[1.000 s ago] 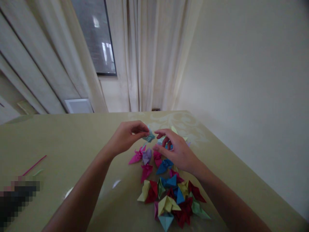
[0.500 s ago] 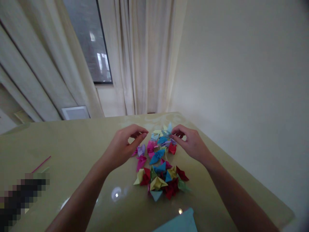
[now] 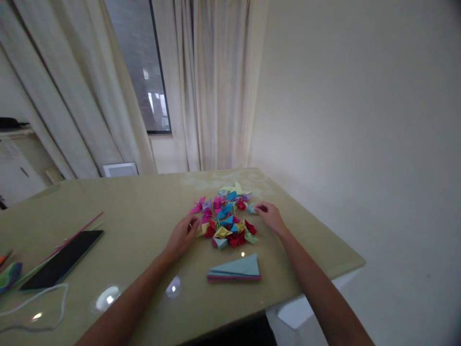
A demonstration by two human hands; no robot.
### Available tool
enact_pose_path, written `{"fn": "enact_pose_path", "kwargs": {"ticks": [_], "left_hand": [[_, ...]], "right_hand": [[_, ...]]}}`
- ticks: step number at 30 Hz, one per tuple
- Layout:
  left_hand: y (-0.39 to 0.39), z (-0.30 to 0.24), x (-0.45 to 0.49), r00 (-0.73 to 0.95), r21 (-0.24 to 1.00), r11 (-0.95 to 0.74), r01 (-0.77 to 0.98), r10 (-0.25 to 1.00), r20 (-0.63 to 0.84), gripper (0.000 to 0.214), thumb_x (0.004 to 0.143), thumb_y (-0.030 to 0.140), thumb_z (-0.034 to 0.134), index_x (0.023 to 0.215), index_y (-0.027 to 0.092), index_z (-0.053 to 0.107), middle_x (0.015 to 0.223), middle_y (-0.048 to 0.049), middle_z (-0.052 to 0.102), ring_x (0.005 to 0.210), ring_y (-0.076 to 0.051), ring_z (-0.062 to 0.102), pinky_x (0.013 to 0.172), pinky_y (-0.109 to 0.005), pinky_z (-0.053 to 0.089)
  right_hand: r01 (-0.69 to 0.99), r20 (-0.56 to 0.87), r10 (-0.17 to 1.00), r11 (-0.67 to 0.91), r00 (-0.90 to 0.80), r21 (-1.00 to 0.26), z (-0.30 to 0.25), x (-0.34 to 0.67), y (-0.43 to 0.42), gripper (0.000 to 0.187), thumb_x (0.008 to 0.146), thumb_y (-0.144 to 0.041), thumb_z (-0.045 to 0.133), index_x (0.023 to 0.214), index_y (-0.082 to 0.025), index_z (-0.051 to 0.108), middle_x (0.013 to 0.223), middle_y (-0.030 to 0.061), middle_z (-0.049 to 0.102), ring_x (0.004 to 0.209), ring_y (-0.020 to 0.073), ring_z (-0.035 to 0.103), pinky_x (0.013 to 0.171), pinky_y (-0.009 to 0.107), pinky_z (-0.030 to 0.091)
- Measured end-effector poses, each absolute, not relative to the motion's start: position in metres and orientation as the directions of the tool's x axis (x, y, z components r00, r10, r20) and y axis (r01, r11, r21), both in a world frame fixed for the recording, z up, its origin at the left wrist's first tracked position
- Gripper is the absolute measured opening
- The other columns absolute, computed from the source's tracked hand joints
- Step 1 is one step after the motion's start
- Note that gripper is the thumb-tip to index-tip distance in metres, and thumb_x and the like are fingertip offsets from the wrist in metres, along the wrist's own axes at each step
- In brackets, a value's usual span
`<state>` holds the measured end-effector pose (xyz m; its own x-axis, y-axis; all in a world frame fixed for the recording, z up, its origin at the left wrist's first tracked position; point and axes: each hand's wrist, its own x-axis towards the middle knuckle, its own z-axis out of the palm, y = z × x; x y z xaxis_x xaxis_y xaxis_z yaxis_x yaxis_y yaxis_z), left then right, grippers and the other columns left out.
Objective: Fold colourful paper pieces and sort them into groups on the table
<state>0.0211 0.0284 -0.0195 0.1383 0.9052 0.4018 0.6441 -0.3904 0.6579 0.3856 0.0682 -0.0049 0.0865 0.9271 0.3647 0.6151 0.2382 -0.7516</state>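
Many origami pieces (image 3: 223, 232) in pink, blue, red, yellow and green are heaped at the middle of the table. My right hand (image 3: 271, 217) is at the heap's right side, thumb and fingers pinched at the edge of a light blue origami piece (image 3: 250, 208). At the heap's left edge is my left hand (image 3: 183, 235), its fingers curled in, with nothing visible in them. A pale yellow origami piece (image 3: 236, 188) sits at the far end. Nearer to me than the heap lies a stack of folded paper (image 3: 236, 270), light blue above pink.
On the left of the glossy table (image 3: 144, 202) lie a dark flat panel (image 3: 63, 259), a thin pink stick (image 3: 84, 227) and a white cord (image 3: 64, 300). A wall (image 3: 342, 144) borders the right side; curtains (image 3: 219, 86) hang behind.
My right hand has come down with the light blue piece to the heap's right side. My left hand has moved down and left. The view has shifted, showing the whole paper stack.
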Motion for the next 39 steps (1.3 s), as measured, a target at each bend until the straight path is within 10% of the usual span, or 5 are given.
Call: {"fn": "enact_pose_path", "kwargs": {"ticks": [21, 39], "left_hand": [[0.004, -0.016, 0.015, 0.293, 0.203, -0.310, 0.929, 0.950, 0.111, 0.028, 0.091, 0.019, 0.051, 0.065, 0.021, 0.060, 0.068, -0.0057, 0.067, 0.065, -0.019, 0.060, 0.064, -0.029, 0.028], [0.011, -0.018, 0.009, 0.139, 0.288, -0.224, 0.931, 0.948, 0.288, 0.036, 0.085, 0.023, 0.048, 0.052, 0.023, 0.033, 0.049, 0.0027, 0.037, 0.052, -0.015, 0.038, 0.063, -0.029, 0.028]], "right_hand": [[0.771, 0.413, 0.888, 0.115, 0.203, -0.626, -0.015, 0.383, 0.060, 0.033, 0.078, -0.038, 0.057, 0.059, -0.024, 0.035, 0.055, -0.0050, 0.039, 0.058, 0.0134, 0.039, 0.057, 0.029, 0.025], [0.858, 0.375, 0.881, -0.063, 0.288, -0.510, -0.003, 0.372, 0.052, 0.057, 0.095, -0.046, 0.053, 0.046, -0.022, 0.038, 0.049, -0.0002, 0.040, 0.050, 0.0128, 0.036, 0.054, 0.032, 0.019]]}}
